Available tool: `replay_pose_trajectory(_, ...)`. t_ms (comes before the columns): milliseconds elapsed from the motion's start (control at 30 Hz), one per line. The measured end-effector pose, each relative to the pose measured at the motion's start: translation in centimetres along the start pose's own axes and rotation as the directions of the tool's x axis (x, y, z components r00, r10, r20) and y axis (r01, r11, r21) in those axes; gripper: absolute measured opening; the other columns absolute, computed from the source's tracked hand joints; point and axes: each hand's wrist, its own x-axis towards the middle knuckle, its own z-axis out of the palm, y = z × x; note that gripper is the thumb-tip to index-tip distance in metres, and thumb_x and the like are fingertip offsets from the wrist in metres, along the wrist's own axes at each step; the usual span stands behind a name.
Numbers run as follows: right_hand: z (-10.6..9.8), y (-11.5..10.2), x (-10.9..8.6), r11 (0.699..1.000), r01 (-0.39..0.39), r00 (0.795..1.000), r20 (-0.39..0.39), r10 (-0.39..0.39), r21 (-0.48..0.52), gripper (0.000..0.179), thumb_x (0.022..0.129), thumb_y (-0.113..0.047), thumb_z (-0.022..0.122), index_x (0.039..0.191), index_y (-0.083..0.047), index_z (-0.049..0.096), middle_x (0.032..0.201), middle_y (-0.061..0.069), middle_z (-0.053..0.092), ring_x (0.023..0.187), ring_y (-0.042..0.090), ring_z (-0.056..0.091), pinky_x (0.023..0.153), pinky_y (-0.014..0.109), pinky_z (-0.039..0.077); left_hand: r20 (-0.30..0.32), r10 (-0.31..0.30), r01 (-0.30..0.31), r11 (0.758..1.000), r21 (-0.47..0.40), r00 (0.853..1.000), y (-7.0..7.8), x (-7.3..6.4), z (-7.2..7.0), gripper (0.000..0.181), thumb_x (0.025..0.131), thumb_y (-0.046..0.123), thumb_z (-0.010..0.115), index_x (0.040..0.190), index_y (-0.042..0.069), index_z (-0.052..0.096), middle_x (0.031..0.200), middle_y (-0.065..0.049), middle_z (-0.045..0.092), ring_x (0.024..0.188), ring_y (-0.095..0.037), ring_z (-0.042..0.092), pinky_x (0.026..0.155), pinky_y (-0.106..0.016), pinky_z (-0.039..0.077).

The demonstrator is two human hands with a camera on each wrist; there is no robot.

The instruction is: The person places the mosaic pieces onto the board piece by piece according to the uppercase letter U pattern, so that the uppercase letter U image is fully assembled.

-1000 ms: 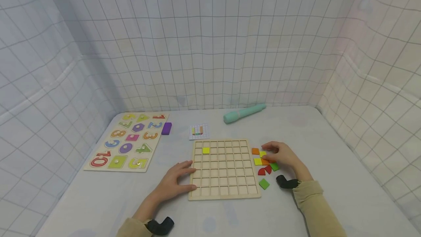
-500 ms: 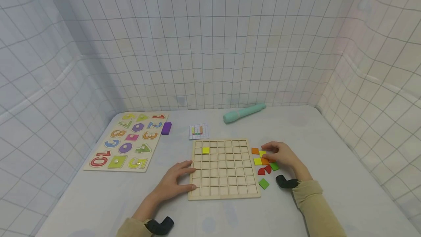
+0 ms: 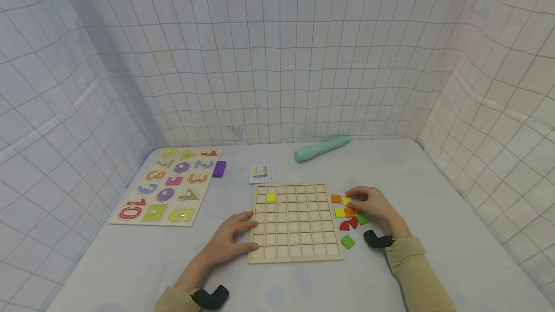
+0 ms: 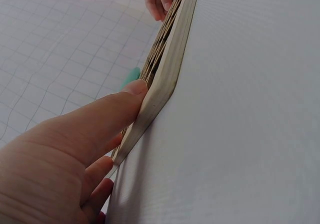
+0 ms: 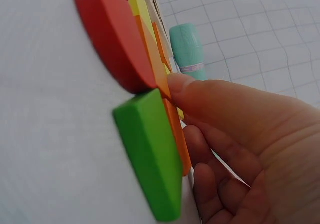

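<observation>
A wooden grid board lies flat on the table, with one yellow square tile in a cell near its top left. My left hand rests against the board's left edge, fingers fairly straight; the left wrist view shows the thumb touching the rim. At the tile cluster right of the board, my right hand pinches a yellow square tile between thumb and index finger. Around it lie orange tiles, another yellow tile, red rounded tiles and green tiles. The hand partly hides some.
A small pattern card lies behind the board. Further back is a teal flashlight-shaped object. On the left lies a number puzzle board, with a purple block beside its right edge. Grid-patterned cloth walls enclose the table.
The right thumb and index finger have shifted very slightly with the yellow tile between them. My left hand and the board stay in place.
</observation>
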Motion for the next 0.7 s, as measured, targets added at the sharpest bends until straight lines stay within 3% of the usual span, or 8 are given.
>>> replay_pose_trajectory(700, -0.01, -0.08, 0.07, 0.998, 0.011, 0.999, -0.031, -0.013, -0.056, 0.031, 0.083, -0.021, 0.072, 0.109, -0.007, 0.067, 0.102, 0.006, 0.065, 0.092, 0.022, 0.057, 0.084, 0.040, 0.050, -0.005, 0.010, -0.010, 1.000, 0.007, 1.000, 0.11, 0.02, -0.02, 0.054, 0.074, 0.042, 0.077, 0.120, 0.015, 0.064, 0.142, -0.010, 0.044, 0.134, -0.033, 0.033, 0.114, -0.048, 0.017)
